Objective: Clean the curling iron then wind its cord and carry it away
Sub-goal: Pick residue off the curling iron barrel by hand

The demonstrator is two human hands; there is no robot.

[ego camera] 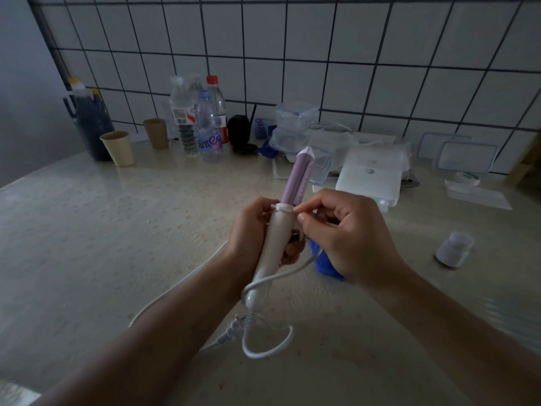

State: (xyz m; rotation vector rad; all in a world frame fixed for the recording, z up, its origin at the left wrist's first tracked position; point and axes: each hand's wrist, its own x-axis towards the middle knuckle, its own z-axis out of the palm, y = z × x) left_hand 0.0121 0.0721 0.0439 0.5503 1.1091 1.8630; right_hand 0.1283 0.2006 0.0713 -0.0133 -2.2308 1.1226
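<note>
White cord [268, 345] hangs slack nearest me, its plug [231, 329] dangling above the counter [102, 230], and I think it could snag or slip off the handle if I lose tension while winding. My left hand [251, 232] is clenched around the curling iron [281, 230], held in the air over the counter, while my right hand [339, 230] pinches a strand of cord at its collar. Its long axis runs nearly upright, lilac barrel tip pointing up and away toward the tiled wall [292, 54].

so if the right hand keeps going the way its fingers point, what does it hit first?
The right hand points left, fingertips already at the curling iron near its white collar. The iron comes first, then the left hand gripping the handle behind it. Depth looks close, though one view can't confirm.
</note>
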